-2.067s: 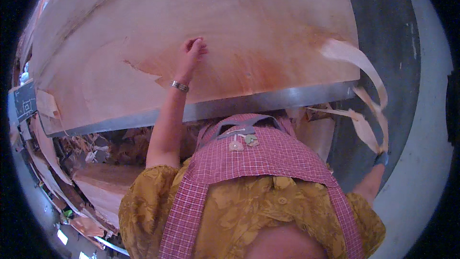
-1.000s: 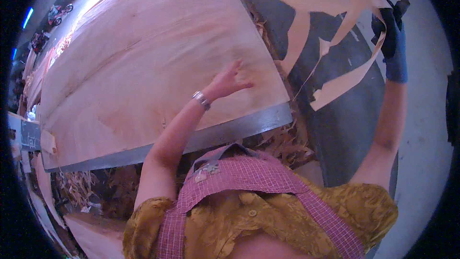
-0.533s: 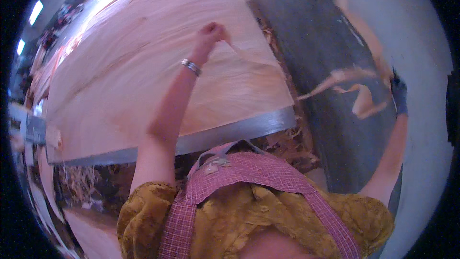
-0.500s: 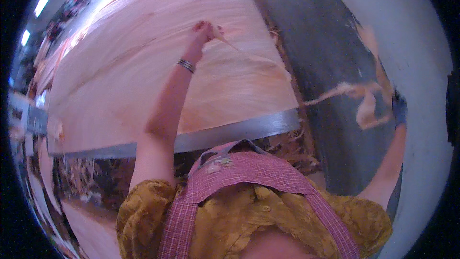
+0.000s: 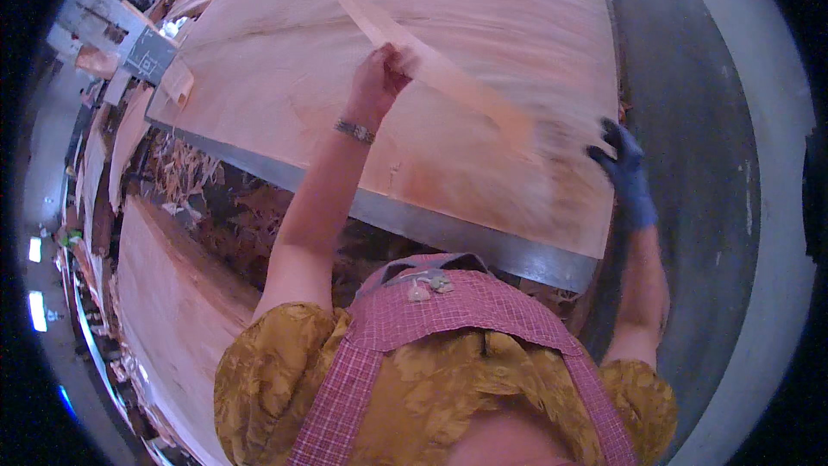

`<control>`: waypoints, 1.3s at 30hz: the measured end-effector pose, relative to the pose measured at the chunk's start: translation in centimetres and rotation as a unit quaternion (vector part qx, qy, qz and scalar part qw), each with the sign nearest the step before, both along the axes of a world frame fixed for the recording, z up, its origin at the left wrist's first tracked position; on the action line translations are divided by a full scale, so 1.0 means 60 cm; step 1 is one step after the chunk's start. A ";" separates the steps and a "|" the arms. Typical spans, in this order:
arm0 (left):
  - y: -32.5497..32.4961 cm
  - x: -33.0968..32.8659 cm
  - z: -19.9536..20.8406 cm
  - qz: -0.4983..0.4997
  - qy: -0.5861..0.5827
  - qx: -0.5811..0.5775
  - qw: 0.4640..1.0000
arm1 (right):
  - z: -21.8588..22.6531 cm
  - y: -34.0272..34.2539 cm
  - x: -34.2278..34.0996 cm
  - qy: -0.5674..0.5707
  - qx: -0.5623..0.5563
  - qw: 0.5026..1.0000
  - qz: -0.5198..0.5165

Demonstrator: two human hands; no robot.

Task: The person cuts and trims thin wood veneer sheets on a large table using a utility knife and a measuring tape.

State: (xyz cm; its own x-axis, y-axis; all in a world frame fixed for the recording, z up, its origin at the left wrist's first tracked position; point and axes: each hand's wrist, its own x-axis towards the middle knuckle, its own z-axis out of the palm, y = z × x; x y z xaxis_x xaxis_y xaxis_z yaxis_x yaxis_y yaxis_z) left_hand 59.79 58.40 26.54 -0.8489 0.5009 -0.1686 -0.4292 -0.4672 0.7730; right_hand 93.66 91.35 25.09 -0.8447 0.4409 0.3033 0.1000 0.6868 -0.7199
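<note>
A wide sheet of pale pinkish wood veneer (image 5: pixel 483 26) lies on a metal-edged table. Over it, my left hand (image 5: pixel 384 78), bare with a banded bracelet at the wrist, pinches a narrow veneer strip (image 5: pixel 457 82). The strip slants from the upper left down to the right, where its end smears with motion. My right hand (image 5: pixel 628 177), in a blue glove with dark fingertips, hovers by the sheet's right edge. Its fingers are spread and nothing shows in them.
The table's metal edge (image 5: pixel 405 216) runs in front of me, with shredded veneer scraps (image 5: pixel 259 211) below. Another stack of veneer (image 5: pixel 164 293) stands at the left. To the right stretches a long dark grey surface (image 5: pixel 690 121) beside a pale band.
My right hand has come in from the far right toward the sheet's edge, and the curled strip near it is gone from there. The view has swung; my left hand still grips a strip.
</note>
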 end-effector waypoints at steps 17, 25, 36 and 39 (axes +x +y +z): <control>-0.380 -0.119 -0.189 0.160 -0.106 -0.076 0.978 | -0.199 -0.246 -0.398 -0.311 -0.217 0.846 0.374; -0.431 -0.163 -0.284 0.193 -0.168 -0.132 0.958 | -0.179 -0.299 -0.397 -0.346 -0.046 0.879 0.325; -0.263 0.013 -0.257 -0.012 -0.151 -0.230 0.961 | -0.157 -0.425 -0.348 -0.097 0.418 0.840 0.333; -0.284 0.020 -0.321 0.049 -0.094 -0.288 0.952 | -0.234 -0.413 -0.313 -0.146 0.339 0.863 0.346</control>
State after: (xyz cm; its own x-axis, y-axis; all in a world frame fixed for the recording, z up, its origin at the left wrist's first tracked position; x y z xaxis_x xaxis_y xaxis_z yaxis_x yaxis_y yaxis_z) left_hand 61.00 41.35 7.25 -0.8142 0.1989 -0.5455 -0.5619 -0.0334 0.8265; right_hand 74.88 66.60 11.02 -0.9185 -0.3946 0.0241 -0.3938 0.9081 -0.1423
